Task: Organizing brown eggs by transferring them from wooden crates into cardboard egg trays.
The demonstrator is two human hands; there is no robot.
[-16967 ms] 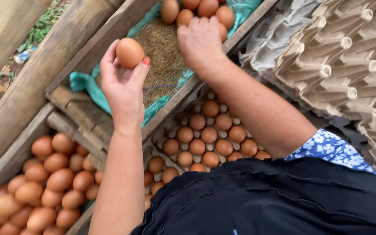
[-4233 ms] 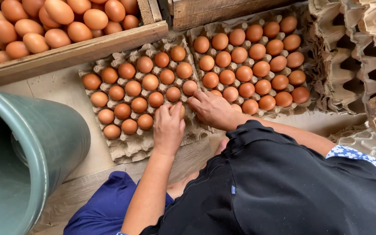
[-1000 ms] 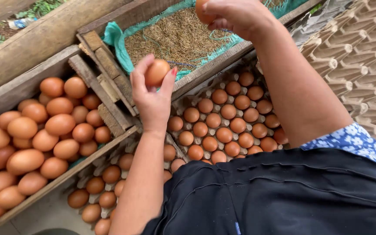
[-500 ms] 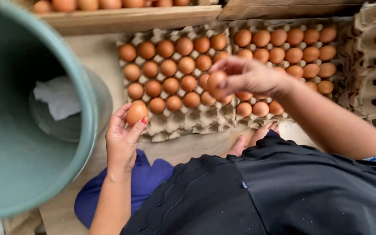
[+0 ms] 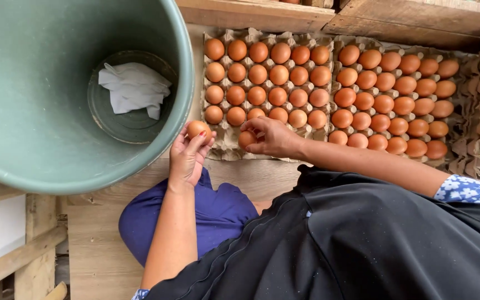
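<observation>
- I see a big green bucket (image 5: 40,128) at left, a crumpled white cloth (image 5: 133,89) inside.
- Nearly full cardboard egg tray (image 5: 226,145) lies on the wooden surface (image 5: 251,172).
- My left hand (image 5: 187,158) grips a brown egg (image 5: 198,129), long axis roughly crosswise.
- My right hand (image 5: 273,138) pinches another egg (image 5: 246,139) at the tray's front row.

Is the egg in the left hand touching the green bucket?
Cannot tell. In the head view the egg in the left hand sits right against the green bucket rim, with no plain gap or contact.
</observation>
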